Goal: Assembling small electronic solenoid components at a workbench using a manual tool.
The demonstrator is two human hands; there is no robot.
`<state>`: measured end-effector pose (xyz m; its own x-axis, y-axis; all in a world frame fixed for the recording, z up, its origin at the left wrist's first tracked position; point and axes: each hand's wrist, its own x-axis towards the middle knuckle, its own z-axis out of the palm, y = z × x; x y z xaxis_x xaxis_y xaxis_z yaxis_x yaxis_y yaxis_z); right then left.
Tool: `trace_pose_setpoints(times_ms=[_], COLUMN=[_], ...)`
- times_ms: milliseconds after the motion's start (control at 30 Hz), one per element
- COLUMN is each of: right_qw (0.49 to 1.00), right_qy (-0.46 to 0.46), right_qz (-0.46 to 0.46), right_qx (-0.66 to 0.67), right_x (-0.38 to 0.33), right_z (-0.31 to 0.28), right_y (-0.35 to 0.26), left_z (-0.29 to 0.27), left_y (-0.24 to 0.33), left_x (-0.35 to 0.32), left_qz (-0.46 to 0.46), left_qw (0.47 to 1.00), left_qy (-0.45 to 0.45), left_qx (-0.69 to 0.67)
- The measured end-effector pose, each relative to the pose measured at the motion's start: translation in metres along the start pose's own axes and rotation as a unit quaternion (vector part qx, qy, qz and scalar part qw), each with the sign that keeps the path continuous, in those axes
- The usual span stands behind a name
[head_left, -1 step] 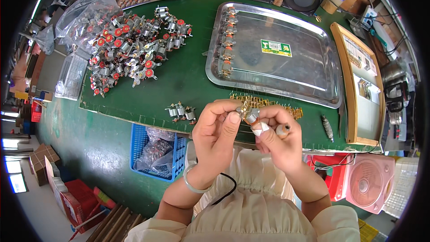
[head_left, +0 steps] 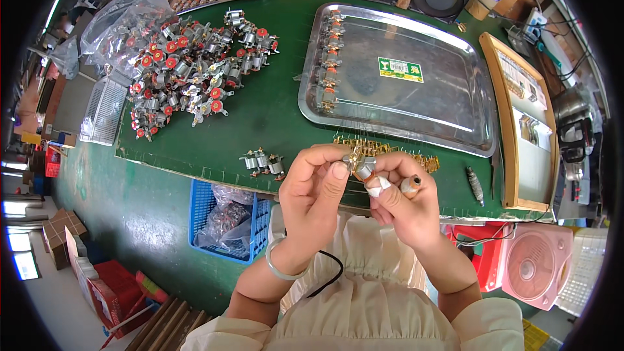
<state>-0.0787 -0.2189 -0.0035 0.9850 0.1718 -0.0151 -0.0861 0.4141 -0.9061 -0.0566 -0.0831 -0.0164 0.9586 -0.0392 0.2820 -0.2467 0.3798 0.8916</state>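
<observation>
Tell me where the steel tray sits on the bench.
In the head view the steel tray lies on the green mat, upper right of centre, between the heap of small motors and the wooden-framed board.

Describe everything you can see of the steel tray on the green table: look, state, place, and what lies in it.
The steel tray is a shiny, rounded-corner rectangle with a raised rim, lying flat on the green table beyond both hands. A green and yellow sticker sits near its middle. Along its left side runs a column of small motor parts with brass pieces; the rest is bare, reflecting light. Loose brass terminals lie just outside its near rim.
</observation>
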Motion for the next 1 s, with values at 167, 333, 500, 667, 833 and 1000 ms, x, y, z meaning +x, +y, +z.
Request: trace_pose_setpoints(times_ms=[167, 333, 500, 667, 833, 1000], right_qw=[0.957, 0.710, 0.777, 0.820, 0.751, 0.765], right_qy=[0.032, -0.044, -0.045, -0.039, -0.072, -0.086], right_qz=[-0.059, -0.151, -0.158, -0.262, -0.319, -0.307], right_qx=[-0.283, -0.687, -0.607, -0.507, -0.574, -0.560], right_x=[-0.002, -0.009, -0.007, -0.001, 0.006, 0.007], right_z=[0.000, -0.020, -0.031, -0.021, -0.023, -0.020], right_y=[-0.013, -0.010, -0.018, -0.036, -0.033, -0.033], left_z=[-0.008, -0.017, -0.023, -0.022, -0.019, -0.015], left_y=[-0.002, 0.005, 0.003, 0.002, 0.001, 0.006], left_x=[0.000, 0.011, 0.013, 0.012, 0.010, 0.011], left_qz=[-0.069, -0.107, -0.135, -0.126, -0.084, -0.068], left_qw=[0.997, 0.990, 0.974, 0.980, 0.988, 0.991], left_qy=[-0.020, -0.023, -0.048, -0.079, -0.104, -0.097], left_qx=[-0.042, -0.090, -0.174, -0.134, -0.075, -0.057])
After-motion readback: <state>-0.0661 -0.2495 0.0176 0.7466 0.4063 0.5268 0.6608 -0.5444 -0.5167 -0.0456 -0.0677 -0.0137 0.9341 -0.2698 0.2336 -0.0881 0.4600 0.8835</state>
